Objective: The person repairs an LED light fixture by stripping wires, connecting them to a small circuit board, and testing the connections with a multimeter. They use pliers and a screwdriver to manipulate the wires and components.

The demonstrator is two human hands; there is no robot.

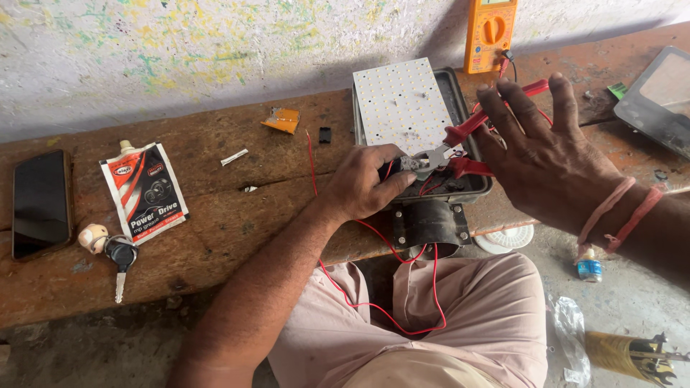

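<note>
A dark lamp housing point(474, 188) lies on a rusty brown bench point(215, 215), with a white LED panel point(399, 104) tilted up out of it. My left hand point(363, 179) rests on the housing's near left edge, fingers pinching a wire end by the plier jaws. My right hand point(539, 154) grips red-handled pliers point(467, 133) whose jaws meet at the housing's edge. Red wire point(374, 305) loops down from the housing over my lap. A black mounting collar point(430, 223) hangs below the housing.
An orange multimeter point(490, 32) stands behind the housing. At left lie a black phone point(41, 202), a grease pouch point(146, 188) and a key with a fob point(118, 255). A second lamp cover point(658, 97) sits at far right. A small orange piece point(282, 119) lies mid-bench.
</note>
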